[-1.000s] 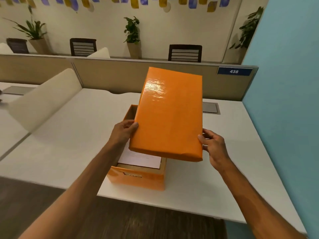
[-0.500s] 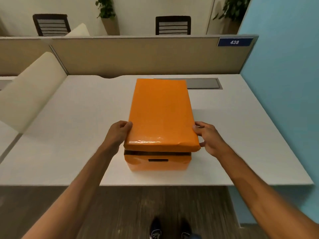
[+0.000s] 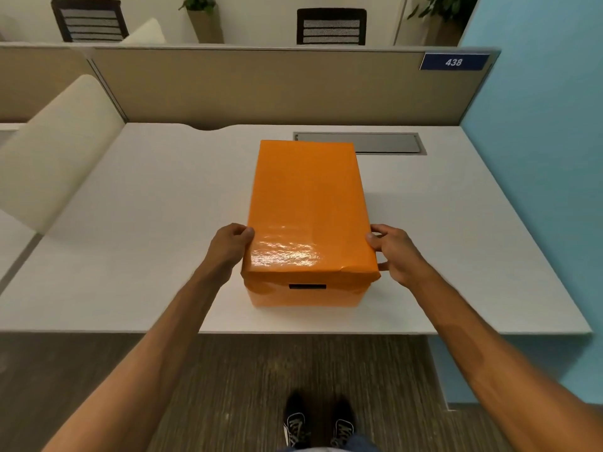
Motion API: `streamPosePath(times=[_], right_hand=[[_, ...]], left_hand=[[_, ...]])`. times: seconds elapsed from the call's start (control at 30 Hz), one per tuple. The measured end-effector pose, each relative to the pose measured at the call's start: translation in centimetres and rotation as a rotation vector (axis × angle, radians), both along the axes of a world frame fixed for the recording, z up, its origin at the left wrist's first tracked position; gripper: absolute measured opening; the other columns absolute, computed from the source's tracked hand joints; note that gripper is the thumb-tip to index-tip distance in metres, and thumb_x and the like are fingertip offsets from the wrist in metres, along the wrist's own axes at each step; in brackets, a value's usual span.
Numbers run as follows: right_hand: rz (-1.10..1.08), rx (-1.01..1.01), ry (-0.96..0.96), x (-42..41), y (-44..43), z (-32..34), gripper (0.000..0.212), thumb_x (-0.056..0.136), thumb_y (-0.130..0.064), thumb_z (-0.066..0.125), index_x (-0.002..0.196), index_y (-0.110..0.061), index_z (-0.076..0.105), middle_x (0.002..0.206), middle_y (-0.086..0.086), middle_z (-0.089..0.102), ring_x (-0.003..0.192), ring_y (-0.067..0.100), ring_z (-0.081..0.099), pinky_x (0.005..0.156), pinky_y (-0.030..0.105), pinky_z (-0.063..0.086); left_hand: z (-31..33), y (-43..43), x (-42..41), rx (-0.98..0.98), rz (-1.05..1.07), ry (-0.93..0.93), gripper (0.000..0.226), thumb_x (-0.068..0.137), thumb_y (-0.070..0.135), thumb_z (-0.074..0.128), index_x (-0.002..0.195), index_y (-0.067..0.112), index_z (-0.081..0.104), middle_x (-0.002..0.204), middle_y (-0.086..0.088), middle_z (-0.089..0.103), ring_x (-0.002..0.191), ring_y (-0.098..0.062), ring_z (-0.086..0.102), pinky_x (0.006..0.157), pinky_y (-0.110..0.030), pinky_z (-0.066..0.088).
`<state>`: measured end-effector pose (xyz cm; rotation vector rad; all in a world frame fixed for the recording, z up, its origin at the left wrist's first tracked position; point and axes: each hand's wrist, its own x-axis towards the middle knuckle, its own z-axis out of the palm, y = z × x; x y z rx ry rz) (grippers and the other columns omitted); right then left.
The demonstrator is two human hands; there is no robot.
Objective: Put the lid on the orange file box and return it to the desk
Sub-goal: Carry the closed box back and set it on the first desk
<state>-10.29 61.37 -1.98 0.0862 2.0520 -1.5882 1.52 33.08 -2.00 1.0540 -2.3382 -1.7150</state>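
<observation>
The orange file box (image 3: 305,296) stands on the white desk (image 3: 146,256) near its front edge, a dark handle slot in its near face. The glossy orange lid (image 3: 306,203) sits flat on top and covers the whole opening. My left hand (image 3: 230,244) grips the lid's near left edge, thumb on top. My right hand (image 3: 393,252) grips the near right edge the same way. The box's contents are hidden.
A grey cable hatch (image 3: 359,143) is set in the desk behind the box. A beige partition (image 3: 261,86) with a "438" plate (image 3: 453,62) closes the back, a blue wall (image 3: 538,158) the right. A cream divider (image 3: 55,151) stands at left.
The lid came down from a tilted hold above the open box, hid the paper inside, and now sits fully closed on it. Both hands followed it down.
</observation>
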Motion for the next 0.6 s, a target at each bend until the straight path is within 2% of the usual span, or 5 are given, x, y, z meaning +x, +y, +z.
streamPosePath(times=[0.13, 0.27, 0.47, 0.53, 0.6], right_hand=[[0.01, 0.02, -0.01, 0.2, 0.0, -0.8, 0.039, 0.102, -0.018, 0.05, 0.141, -0.018, 0.049, 0.127, 0.006, 0.059, 0.115, 0.029, 0.057, 0.081, 0.045, 0.05], [-0.008, 0.025, -0.024, 0.3, 0.1, -1.3, 0.039, 0.102, -0.017, 0.049, 0.141, -0.019, 0.05, 0.125, 0.004, 0.06, 0.112, 0.028, 0.057, 0.08, 0.044, 0.049], [-0.002, 0.033, -0.001, -0.5, 0.2, -2.2, 0.039, 0.1, -0.014, 0.051, 0.139, -0.018, 0.05, 0.124, 0.005, 0.06, 0.111, 0.028, 0.059, 0.068, 0.037, 0.052], [-0.019, 0.024, 0.011, -1.2, 0.1, -2.6, 0.05, 0.097, -0.013, 0.054, 0.145, -0.018, 0.043, 0.127, 0.007, 0.058, 0.113, 0.029, 0.058, 0.076, 0.041, 0.053], [-0.024, 0.015, 0.066, -2.4, -0.4, -2.5, 0.058, 0.095, -0.013, 0.058, 0.149, -0.02, 0.039, 0.131, 0.008, 0.056, 0.115, 0.029, 0.057, 0.083, 0.043, 0.052]], left_hand=[[-1.0, -0.2, 0.2, 0.002, -0.002, -0.018, 0.033, 0.102, 0.026, 0.047, 0.124, 0.006, 0.061, 0.12, -0.011, 0.067, 0.106, -0.029, 0.063, 0.088, -0.04, 0.051], [-1.7, 0.0, 0.5, -0.001, 0.009, -0.01, 0.036, 0.102, 0.028, 0.047, 0.127, 0.006, 0.058, 0.123, -0.011, 0.066, 0.108, -0.03, 0.063, 0.095, -0.047, 0.052], [-2.0, -0.6, 0.6, 0.175, -0.018, 0.014, 0.03, 0.101, 0.028, 0.049, 0.124, 0.01, 0.053, 0.12, -0.006, 0.063, 0.115, -0.029, 0.06, 0.095, -0.044, 0.048], [-2.0, -1.1, 0.1, 0.239, -0.009, 0.022, 0.03, 0.098, 0.022, 0.053, 0.127, 0.012, 0.05, 0.121, -0.005, 0.061, 0.117, -0.029, 0.057, 0.094, -0.043, 0.045], [-1.8, -1.8, -0.9, 0.283, 0.026, 0.049, 0.05, 0.093, 0.02, 0.061, 0.14, 0.015, 0.043, 0.133, -0.007, 0.056, 0.123, -0.031, 0.053, 0.099, -0.044, 0.044]])
